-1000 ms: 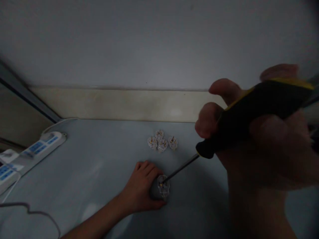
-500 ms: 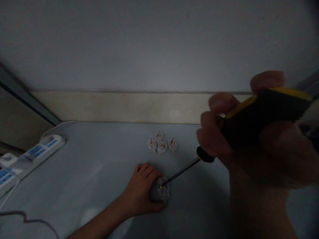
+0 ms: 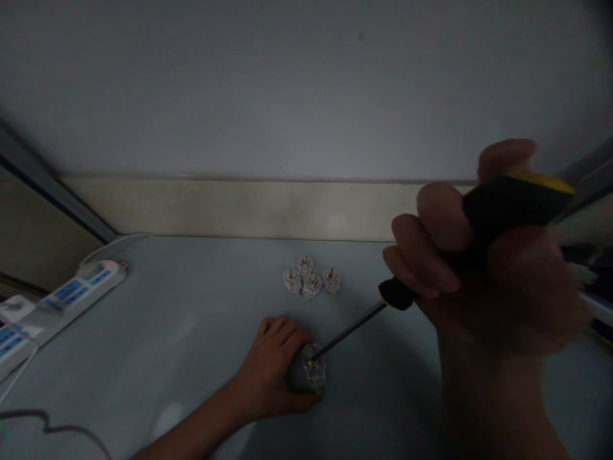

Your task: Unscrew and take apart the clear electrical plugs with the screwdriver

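Note:
A clear plastic plug (image 3: pixel 315 374) with brass-coloured metal inside lies on the grey tabletop, held at its left side by my left hand (image 3: pixel 275 367), fingers above and thumb below. My right hand (image 3: pixel 498 268) is wrapped round the black and yellow handle of a screwdriver (image 3: pixel 352 328). The shaft slants down to the left, and its tip meets the upper part of the plug. Whether the tip sits in a screw is too small to tell.
Several similar clear plugs (image 3: pixel 312 285) with upright pins lie in a group near the wall. A white power strip (image 3: pixel 71 294) with blue sockets runs along the left side. A dark cable (image 3: pixel 57 424) lies at the lower left. Dark blurred items (image 3: pixel 596 287) stand at the far right.
My right hand has turned on the screwdriver handle, its fingers shifting round it. The tip stays on the plug, and my left hand keeps its hold. A red light now shows on the power strip.

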